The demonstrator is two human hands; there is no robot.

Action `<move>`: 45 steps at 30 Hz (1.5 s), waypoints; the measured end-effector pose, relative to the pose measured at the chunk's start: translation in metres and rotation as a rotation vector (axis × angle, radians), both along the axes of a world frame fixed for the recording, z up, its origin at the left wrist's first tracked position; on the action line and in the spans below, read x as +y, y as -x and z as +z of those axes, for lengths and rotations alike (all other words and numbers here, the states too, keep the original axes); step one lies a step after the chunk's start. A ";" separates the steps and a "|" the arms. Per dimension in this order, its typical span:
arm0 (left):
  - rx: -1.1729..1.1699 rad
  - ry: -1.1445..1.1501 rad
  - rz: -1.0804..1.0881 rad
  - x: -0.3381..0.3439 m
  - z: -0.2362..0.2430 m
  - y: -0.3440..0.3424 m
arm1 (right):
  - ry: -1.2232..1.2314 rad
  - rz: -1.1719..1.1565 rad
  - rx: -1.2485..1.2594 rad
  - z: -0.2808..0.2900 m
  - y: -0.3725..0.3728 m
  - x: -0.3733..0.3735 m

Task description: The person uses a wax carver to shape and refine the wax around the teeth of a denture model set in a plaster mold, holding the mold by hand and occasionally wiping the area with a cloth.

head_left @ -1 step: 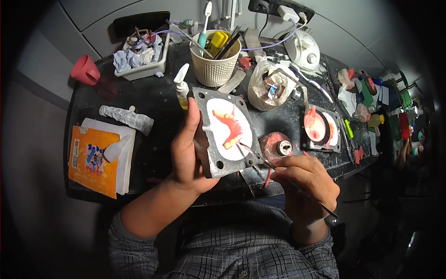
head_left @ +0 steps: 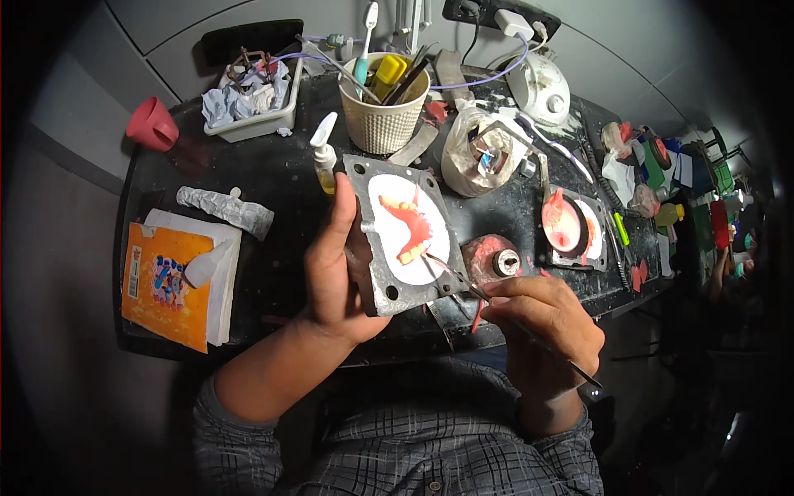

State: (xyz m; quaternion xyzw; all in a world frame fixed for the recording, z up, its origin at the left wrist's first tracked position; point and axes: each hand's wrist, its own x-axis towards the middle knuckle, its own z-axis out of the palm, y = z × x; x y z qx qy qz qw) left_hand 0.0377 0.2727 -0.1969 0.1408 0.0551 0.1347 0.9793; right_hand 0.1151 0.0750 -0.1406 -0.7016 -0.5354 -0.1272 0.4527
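Note:
My left hand grips a grey metal flask, tilted toward me, filled with white plaster in which a pink horseshoe-shaped denture piece with yellowish teeth is set. My right hand is closed round a thin metal instrument, whose tip rests at or very near the lower end of the denture piece. Just right of the flask stands a small wax-spattered burner with a metal cap. Further right, a round dish of pink material sits over another metal flask.
An orange book, foil-like tube and pink cup lie left. Behind are a pump bottle, tool cup, paper-filled tray, lumpy container and white appliance. A person is at far right.

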 end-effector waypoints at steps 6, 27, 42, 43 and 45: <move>0.030 -0.011 0.005 0.000 0.001 0.001 | 0.024 0.002 -0.013 0.001 0.000 0.001; 0.004 0.004 -0.005 0.001 -0.001 0.001 | 0.028 0.007 -0.011 0.000 0.002 -0.005; -0.119 0.043 -0.053 0.008 -0.016 0.001 | 0.040 -0.011 0.011 0.001 0.004 -0.009; -0.076 0.025 -0.029 0.007 -0.013 0.002 | 0.038 -0.009 0.010 0.000 0.004 -0.010; 0.008 -0.003 0.011 0.002 -0.001 0.000 | 0.038 -0.015 0.006 0.000 0.004 -0.011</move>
